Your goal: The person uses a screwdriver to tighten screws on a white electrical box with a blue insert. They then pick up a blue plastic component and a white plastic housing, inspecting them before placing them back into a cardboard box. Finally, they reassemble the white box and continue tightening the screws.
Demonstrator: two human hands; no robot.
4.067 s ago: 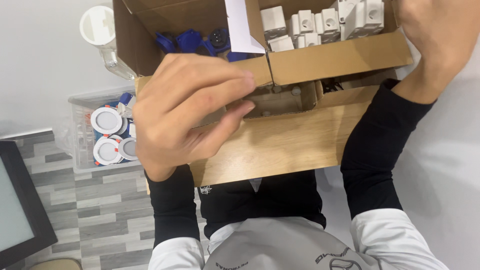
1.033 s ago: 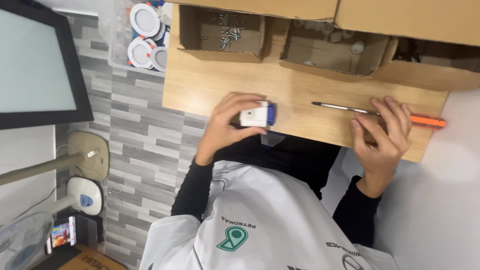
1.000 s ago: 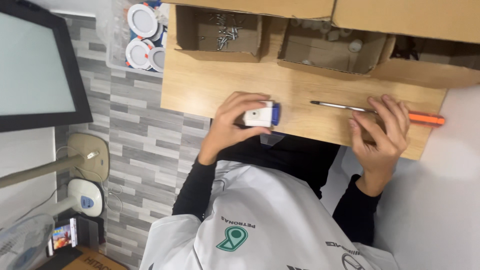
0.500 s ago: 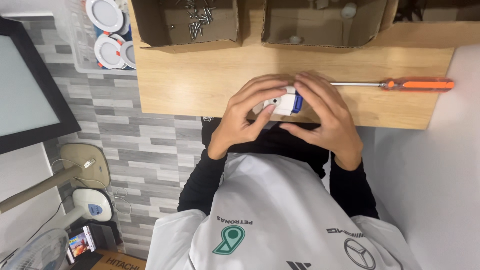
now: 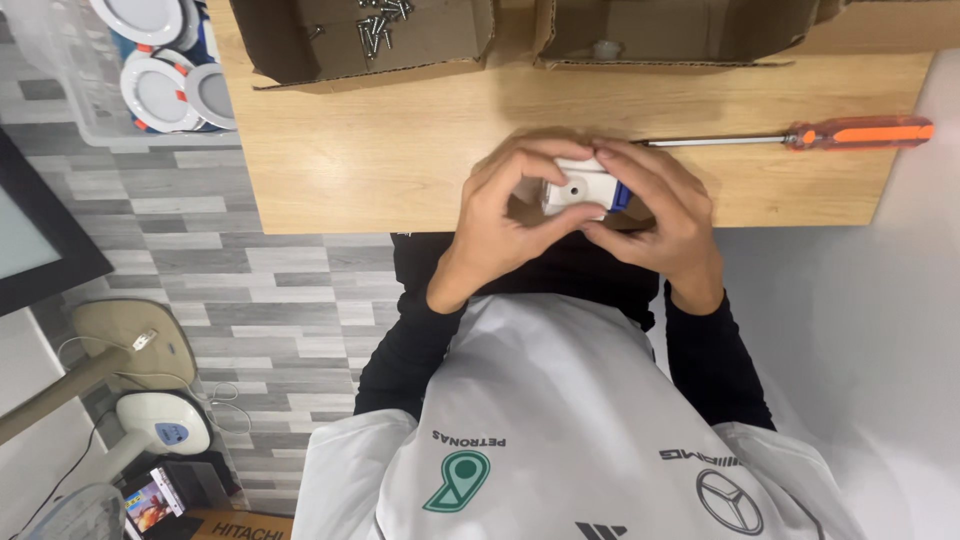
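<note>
Head-camera view, looking straight down over a person's chest at a pale wooden tabletop. Both hands meet at the near edge of the table, at the centre of the scene. The left hand and the right hand cup a small white plastic block with a blue part on its right side, apparently an electrical fitting. A small round hole shows on its white face. The fingers of both hands are curled and pressed against the block from either side, thumbs underneath, so it is held just above the table edge.

At about two o'clock from the hands, a long screwdriver with an orange handle and a thin steel shaft lies flat on the wood, its tip pointing toward the right hand, close but not touching. At eleven o'clock sits an open brown cardboard box holding loose silver screws. At one o'clock a second open cardboard box holds one small pale piece that is hard to identify. Far off at ten o'clock, beyond the table edge, a clear plastic bin of round white lamp fittings stands over the grey tiled floor.

The step in hand looks like fitting or inspecting the block by touch. A next move would likely call for one hand to hold it steady alone, freeing the other for a screw or the screwdriver.
</note>
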